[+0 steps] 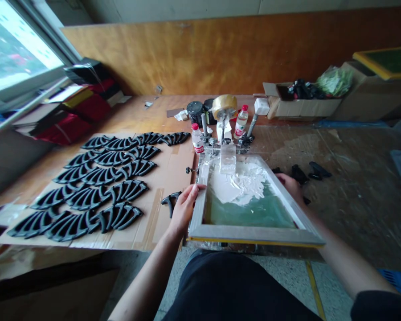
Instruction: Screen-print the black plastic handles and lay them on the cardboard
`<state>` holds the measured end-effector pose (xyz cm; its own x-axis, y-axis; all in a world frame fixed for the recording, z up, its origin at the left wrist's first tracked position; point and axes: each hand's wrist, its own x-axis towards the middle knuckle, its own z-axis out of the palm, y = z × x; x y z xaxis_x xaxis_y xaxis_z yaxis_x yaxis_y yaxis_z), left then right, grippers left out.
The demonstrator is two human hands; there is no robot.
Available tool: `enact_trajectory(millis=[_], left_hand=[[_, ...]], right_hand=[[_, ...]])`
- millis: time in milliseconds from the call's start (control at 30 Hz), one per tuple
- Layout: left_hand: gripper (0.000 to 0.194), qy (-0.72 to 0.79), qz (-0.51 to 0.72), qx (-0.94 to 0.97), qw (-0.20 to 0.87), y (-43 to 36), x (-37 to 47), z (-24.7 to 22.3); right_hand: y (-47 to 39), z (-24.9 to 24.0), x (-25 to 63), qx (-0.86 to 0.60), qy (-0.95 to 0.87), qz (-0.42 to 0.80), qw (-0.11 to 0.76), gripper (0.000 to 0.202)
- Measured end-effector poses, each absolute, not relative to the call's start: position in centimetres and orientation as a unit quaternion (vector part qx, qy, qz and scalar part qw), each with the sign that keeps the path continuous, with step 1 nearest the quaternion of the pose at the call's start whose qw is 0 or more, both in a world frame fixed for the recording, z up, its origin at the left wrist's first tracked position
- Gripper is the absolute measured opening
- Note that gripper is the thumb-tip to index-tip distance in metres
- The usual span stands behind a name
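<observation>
A screen-printing frame (252, 231) with a green mesh lies in front of me, white paste (237, 183) spread over its far half. My left hand (185, 205) is closed at the frame's left edge, thumb on top, its other fingers partly hidden. Beside that hand, a single black curved plastic part (170, 203) lies on the cardboard. My right hand (291, 188) is past the frame's right side, close to several loose black pieces (299, 174); its fingers are mostly hidden by the frame. A clear squeegee block (227, 158) stands over the paste at the back.
Rows of black curved parts (87, 209) cover the cardboard sheet (173, 167) on the left. Bottles with red caps (241, 121), a tape roll (224, 106) and black tubs (195, 112) stand behind the clamp. An open carton (307, 107) sits at the back right.
</observation>
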<state>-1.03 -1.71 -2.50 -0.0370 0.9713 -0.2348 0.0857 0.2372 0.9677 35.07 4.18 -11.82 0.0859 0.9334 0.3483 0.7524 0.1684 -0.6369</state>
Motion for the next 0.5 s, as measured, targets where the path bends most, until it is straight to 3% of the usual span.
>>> enact_trajectory(millis=[133,267,400,500], left_hand=[[0.059,0.607,0.361,0.461,0.537,-2.8,-1.4,-7.9],[0.069,0.648,0.326,0.483,0.49,-2.6,-1.3,-12.8],[0.065,0.67,0.302,0.498,0.46,-2.1,-1.4,-14.9],[0.061,0.668,0.294,0.505,0.46,-2.0,-1.7,-15.3]], right_hand=[[7.5,-9.1,32.4,-0.616,-0.677,0.065,0.397,0.033],[8.9,-7.7,24.5,-0.512,-0.8,0.036,0.311,0.053],[9.0,-8.2,21.0,-0.492,-0.843,0.083,0.199,0.025],[8.0,-8.2,21.0,-0.481,-0.854,0.081,0.182,0.009]])
